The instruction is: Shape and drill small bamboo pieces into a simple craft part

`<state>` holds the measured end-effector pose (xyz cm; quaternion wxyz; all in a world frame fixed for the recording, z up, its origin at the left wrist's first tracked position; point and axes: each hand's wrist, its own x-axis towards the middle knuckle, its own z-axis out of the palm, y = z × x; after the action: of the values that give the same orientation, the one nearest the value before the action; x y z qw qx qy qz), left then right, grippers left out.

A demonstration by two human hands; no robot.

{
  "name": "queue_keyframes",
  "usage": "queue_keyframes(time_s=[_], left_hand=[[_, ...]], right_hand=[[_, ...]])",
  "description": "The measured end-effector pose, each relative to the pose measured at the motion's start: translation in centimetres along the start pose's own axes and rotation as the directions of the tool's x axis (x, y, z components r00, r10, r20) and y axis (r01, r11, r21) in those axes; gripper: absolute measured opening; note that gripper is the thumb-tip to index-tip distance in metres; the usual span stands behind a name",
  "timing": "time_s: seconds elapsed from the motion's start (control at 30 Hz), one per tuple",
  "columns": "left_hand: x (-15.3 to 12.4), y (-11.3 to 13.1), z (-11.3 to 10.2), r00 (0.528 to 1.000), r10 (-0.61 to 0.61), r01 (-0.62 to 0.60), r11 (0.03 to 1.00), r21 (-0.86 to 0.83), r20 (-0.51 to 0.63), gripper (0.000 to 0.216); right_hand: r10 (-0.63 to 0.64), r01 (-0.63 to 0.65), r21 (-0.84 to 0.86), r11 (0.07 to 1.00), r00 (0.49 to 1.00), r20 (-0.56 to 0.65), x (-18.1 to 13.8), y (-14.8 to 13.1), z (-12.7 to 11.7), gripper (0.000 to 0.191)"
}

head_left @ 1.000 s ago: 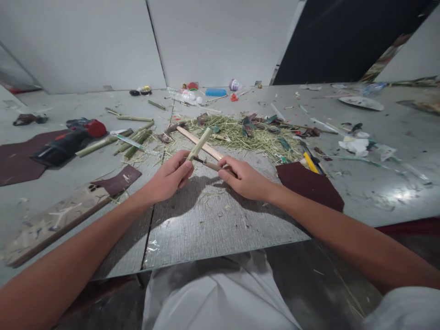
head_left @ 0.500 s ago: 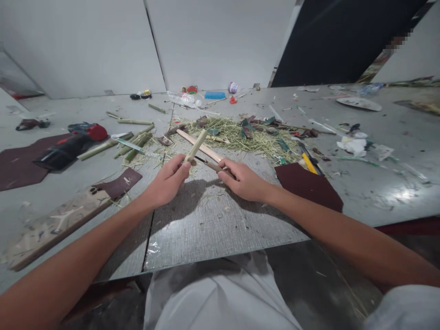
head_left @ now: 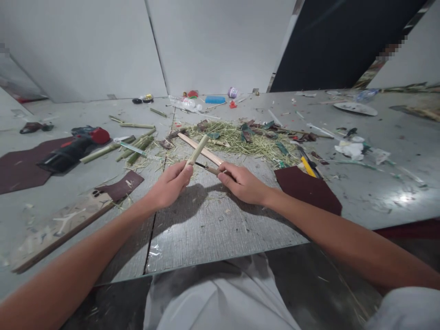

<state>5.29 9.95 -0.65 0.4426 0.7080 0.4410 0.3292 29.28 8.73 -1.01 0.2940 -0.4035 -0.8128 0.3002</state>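
Observation:
My left hand is closed around the lower end of a pale green peeled stalk, which points up and away to the right. In my right hand is a slim carving knife with a wooden handle. Its dark blade reaches left toward the stalk's base, near my left fingertips; whether the edge touches the stalk cannot be made out. Behind the knife a flat pale wooden strip slants from the shavings down to my right fingers. Both hands are above the grey tabletop.
Past my hands lies a heap of green shavings. Cut stalks, a red-and-black power tool and a wooden board are on the left. To the right are a maroon sheet and a yellow-and-black cutter.
The view has shifted slightly, so the scene sits a little lower. Both hands keep nearly the same grip and pose on the stalk and the knife.

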Motion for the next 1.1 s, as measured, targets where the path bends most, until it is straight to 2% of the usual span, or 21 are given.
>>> queue_keyframes(time_s=[0.27, 0.57, 1.1], left_hand=[[-0.3, 0.5, 0.1, 0.999, -0.028, 0.028, 0.999, -0.035, 0.022, 0.042], [-0.2, 0.9, 0.2, 0.999, 0.035, -0.027, 0.971, 0.239, -0.028, 0.04], [0.1, 1.1, 0.3, 0.999, 0.017, -0.006, 0.943, 0.333, -0.029, 0.045]], right_hand=[[-0.046, 0.046, 0.003, 0.999, 0.999, 0.017, 0.0, 0.1, 0.0, 0.029], [-0.062, 0.062, -0.01, 0.998, 0.998, -0.017, 0.1, 0.0, 0.6, 0.029], [-0.037, 0.037, 0.008, 0.999, 0.999, -0.023, 0.1, 0.2, 1.1, 0.028]])
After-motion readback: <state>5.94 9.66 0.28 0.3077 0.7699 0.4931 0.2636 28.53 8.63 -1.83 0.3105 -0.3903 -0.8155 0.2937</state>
